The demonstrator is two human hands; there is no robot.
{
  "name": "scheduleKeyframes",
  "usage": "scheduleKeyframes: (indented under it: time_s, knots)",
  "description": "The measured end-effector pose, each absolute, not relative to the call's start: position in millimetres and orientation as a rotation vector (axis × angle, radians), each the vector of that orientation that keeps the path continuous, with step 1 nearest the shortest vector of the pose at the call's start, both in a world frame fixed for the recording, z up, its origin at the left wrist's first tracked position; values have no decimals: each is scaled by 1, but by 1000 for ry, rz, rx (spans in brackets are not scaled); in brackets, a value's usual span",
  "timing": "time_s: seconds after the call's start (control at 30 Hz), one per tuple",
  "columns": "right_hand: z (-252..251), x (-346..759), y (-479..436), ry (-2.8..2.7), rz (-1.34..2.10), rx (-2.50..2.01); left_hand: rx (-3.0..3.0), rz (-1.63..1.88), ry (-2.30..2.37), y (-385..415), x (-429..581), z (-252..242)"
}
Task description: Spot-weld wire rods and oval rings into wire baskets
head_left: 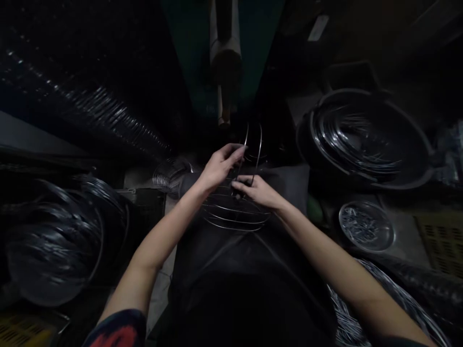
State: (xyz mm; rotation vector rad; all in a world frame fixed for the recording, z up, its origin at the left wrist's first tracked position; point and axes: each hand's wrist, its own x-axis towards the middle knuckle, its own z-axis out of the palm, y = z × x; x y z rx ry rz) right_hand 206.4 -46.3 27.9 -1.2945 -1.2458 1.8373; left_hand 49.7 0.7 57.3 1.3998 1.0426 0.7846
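Observation:
In the middle of the head view, my left hand [221, 166] pinches a thin bent metal wire [259, 147] near one of its upright legs. My right hand [261, 192] is closed on the lower part of the same wire, thumb and fingers together. Beneath both hands, several curved wires [235, 229] form a rack-like shape over my lap, on a dark apron [231, 260]. Whether they join the wire in my hands cannot be made out. Just beyond the hands, a machine's narrow rod [223, 108] points down.
A large tub [415, 140] with wire hoops stands at right, above a round bowl [388, 236] of small metal pieces. More wire parts [347, 318] lie lower right. At left are a bucket [54, 284] of bent wires and a long row of wire hoops [108, 111].

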Motion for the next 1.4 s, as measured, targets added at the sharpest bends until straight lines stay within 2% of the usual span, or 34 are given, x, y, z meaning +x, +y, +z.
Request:
scheduleKeyframes:
  time_s: [0.07,0.17,0.27,0.4,0.6,0.8,1.4]
  knots:
    - [33,209,-32,-1152,1826,-1304,1805,746,1092,-30,22,51]
    - [36,218,-17,-1033,1796,-1294,2382,468,1026,-74,-11,20]
    - [34,216,-12,-1007,1797,-1273,2644,662,1033,-86,-18,-21]
    - [38,203,-6,-1028,1739,-1288,2558,1042,920,-59,-12,-38]
    - [71,197,31,-1175,1577,-1220,2414,1284,949,-14,-6,-9]
    - [94,200,63,-1184,1524,-1147,2346,1362,940,14,4,4]
    - [77,201,119,-1143,1540,-1192,2166,1388,963,60,7,13]
